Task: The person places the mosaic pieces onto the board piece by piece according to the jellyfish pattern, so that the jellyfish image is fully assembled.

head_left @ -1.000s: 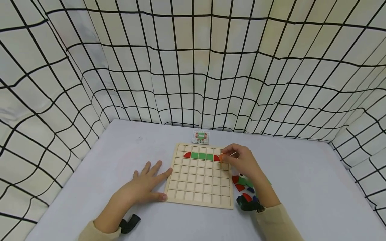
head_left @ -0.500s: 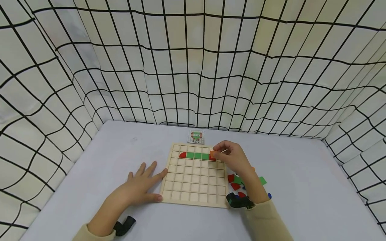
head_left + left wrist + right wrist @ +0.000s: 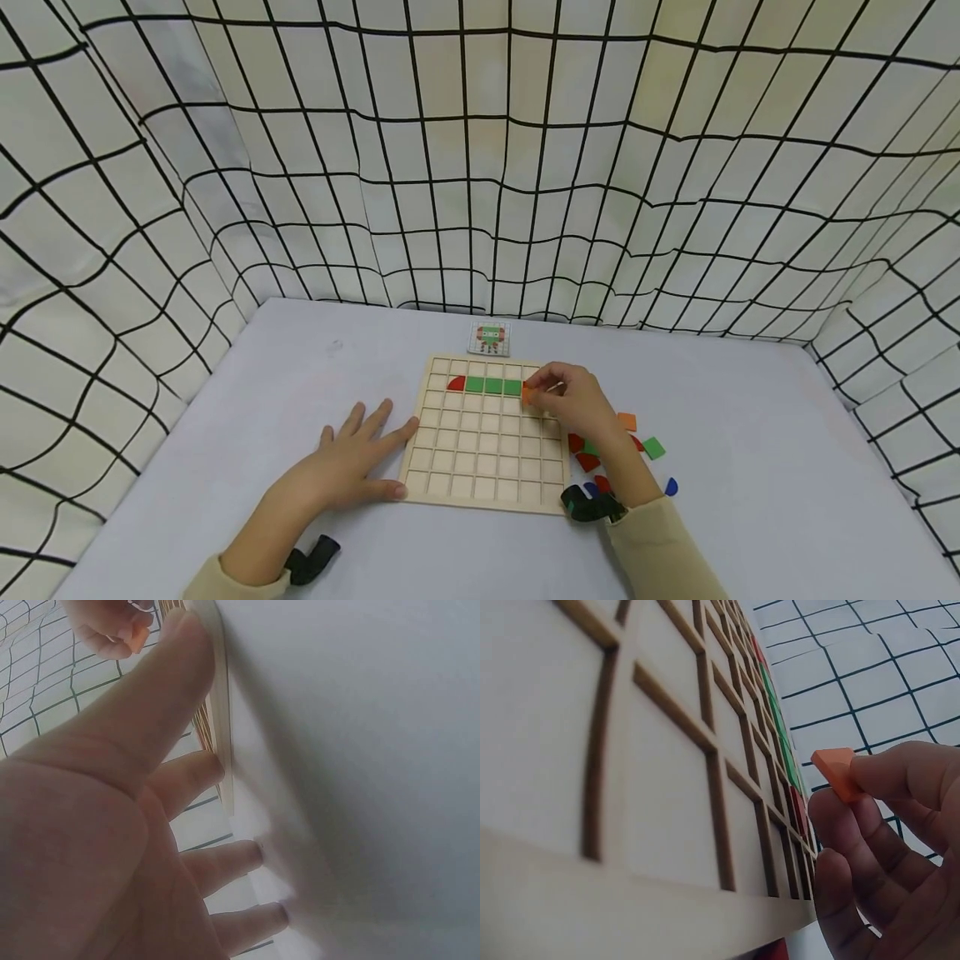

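Note:
A wooden grid board lies on the white table. In its second row from the far side are several green square tiles, with a red rounded tile at their left end and another red tile at the right. Over that right end, my right hand pinches an orange tile between thumb and fingertips, tilted above the cells. My left hand rests on the table with fingers spread, its thumb and index fingertip at the board's left edge.
Loose tiles lie right of the board, partly under my right forearm: an orange square, a green square, a blue rounded piece and red ones. A picture card stands behind the board. Black-lined white walls enclose the table.
My right hand has carried the orange tile left across the red tile, then slightly nearer, toward the row below. My left hand stays at the board's edge. The head view has shifted slightly.

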A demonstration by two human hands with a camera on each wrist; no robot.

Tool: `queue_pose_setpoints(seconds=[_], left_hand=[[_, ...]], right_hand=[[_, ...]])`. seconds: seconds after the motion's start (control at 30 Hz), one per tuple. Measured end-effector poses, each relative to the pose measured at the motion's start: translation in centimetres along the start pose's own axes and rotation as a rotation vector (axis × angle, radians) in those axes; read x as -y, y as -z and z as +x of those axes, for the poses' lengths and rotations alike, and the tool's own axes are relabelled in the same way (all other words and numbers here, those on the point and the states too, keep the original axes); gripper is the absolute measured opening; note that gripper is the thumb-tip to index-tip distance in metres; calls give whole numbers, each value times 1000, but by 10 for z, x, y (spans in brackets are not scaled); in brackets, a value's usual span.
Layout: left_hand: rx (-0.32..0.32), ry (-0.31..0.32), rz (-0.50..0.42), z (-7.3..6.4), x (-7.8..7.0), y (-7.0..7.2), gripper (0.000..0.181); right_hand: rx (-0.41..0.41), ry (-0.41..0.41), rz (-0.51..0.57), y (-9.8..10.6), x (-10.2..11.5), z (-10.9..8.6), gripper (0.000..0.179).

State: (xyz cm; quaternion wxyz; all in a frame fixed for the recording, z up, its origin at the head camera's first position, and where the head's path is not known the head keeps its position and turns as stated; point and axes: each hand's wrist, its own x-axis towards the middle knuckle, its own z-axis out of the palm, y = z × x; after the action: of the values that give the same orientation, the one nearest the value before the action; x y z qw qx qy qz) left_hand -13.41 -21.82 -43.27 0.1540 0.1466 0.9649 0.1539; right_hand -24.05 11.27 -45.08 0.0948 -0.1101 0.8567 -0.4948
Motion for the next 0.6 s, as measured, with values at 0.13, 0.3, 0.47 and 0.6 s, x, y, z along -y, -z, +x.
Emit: queue_pose_setpoints(seconds=[0.13,0.3,0.47,0.6], left_hand=[[-4,-2,8,0,0,0,89],[-2,-3,3,0,0,1,89],[-7,-8,7,0,1,0,89],[-11,-11,12,1,1,0,89]], right_hand=[[5,7,-48,-3,-2,1,10],[7,14,-108,-5,0,0,7],[-11,10,-170,-5,3,-3,6],[-29,-16,-205,-4,5,-4,6]])
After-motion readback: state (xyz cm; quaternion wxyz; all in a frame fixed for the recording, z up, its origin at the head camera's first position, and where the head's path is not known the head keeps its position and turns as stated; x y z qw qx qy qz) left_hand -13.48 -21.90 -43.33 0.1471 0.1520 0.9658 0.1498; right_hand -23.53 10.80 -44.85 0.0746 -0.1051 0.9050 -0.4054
